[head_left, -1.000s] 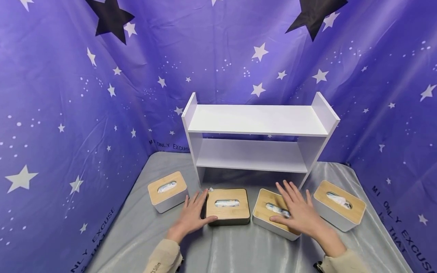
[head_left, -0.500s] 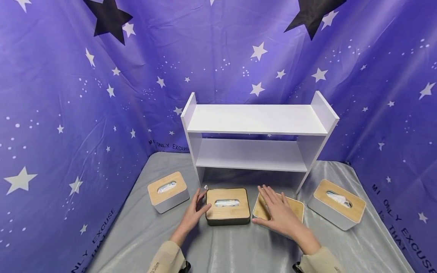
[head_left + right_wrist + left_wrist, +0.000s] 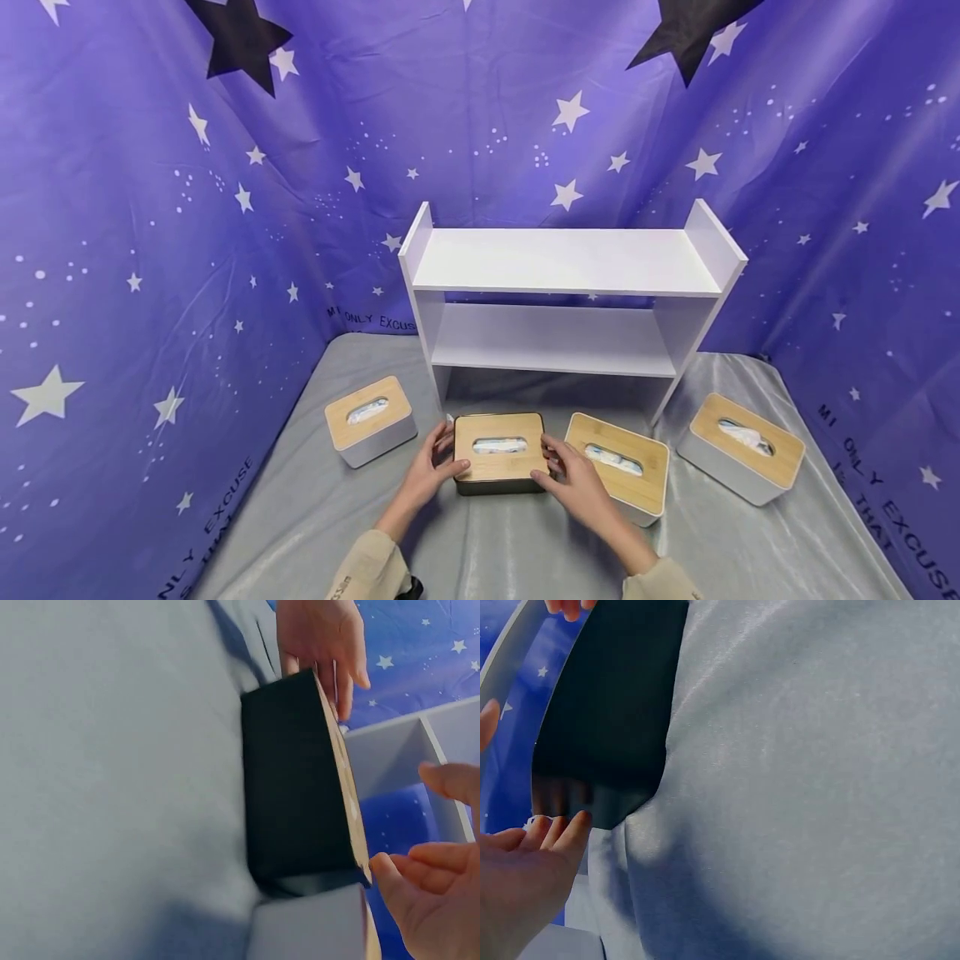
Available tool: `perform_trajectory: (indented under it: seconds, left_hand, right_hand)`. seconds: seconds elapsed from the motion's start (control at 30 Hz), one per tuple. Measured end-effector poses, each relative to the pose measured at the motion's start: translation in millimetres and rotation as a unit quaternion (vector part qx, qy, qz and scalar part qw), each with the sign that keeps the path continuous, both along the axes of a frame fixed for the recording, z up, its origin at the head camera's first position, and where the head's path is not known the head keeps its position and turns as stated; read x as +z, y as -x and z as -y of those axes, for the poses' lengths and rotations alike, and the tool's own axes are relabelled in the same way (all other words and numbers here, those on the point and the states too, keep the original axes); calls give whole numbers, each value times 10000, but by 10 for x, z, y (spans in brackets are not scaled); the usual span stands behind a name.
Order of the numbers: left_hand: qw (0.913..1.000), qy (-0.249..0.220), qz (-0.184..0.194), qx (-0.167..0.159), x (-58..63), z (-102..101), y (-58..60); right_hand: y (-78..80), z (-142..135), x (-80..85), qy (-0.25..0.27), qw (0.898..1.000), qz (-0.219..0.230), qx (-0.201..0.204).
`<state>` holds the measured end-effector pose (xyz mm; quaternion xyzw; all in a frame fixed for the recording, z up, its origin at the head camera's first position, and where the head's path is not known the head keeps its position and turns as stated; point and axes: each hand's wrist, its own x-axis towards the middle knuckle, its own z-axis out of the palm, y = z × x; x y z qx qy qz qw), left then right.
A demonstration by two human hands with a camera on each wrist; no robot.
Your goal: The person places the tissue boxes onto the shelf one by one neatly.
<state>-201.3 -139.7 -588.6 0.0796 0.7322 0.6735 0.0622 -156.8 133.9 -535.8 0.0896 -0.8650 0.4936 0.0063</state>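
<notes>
From over here I'm reading "ONLY EXCUSE" on the purple curtain [image 3: 480, 108], behind the white shelf [image 3: 555, 337]. The dark tissue box [image 3: 498, 468] is sitting near. Left sleeve [image 3: 370, 565] is showing "Slim". Left hand [image 3: 424, 478] and right hand [image 3: 579, 487] are flanking the box, fingers and thumbs apart; can't tell if they're touching.

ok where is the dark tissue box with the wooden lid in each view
Head: dark tissue box, lower part, just right of centre.
Left wrist: dark tissue box, upper left, cut by the top edge.
Right wrist: dark tissue box, just right of centre.
Shared landmark: the left hand, at one end of it in all three.
</notes>
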Motion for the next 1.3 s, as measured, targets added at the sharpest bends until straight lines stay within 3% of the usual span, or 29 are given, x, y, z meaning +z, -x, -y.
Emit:
perform_trajectory:
  seconds: [0.23, 0.47, 0.6, 0.8, 0.93, 1.17, 1.3]
  left_hand:
    - [9999, 70, 40, -133, -9, -34, -60]
    - [9997, -13, 165, -199, -54, -43, -98]
    - [9992, 45, 122, -370, -75, -29, -97]
    - [9986, 115, 115, -497, -121, 37, -77]
    - [9988, 32, 120, -469, -149, 104, -61]
    - [9982, -4, 156, -585, -189, 138, -55]
    - [9983, -29, 157, -557, -177, 110, -49]
  right_hand:
    - [-187, 69, -93, -597, 9952, -384, -667]
    - [-336, 139, -66, -1156, 9888, -130, -938]
    - [-366, 149, -30, -870, 9928, 102, -813]
    - [-387, 165, -85, -13, 9971, 395, -646]
    - [-372, 190, -171, 210, 9973, 280, -644]
    - [-332, 258, -295, 139, 9988, 199, -428]
    - [-280, 272, -421, 151, 9974, -414, -578]
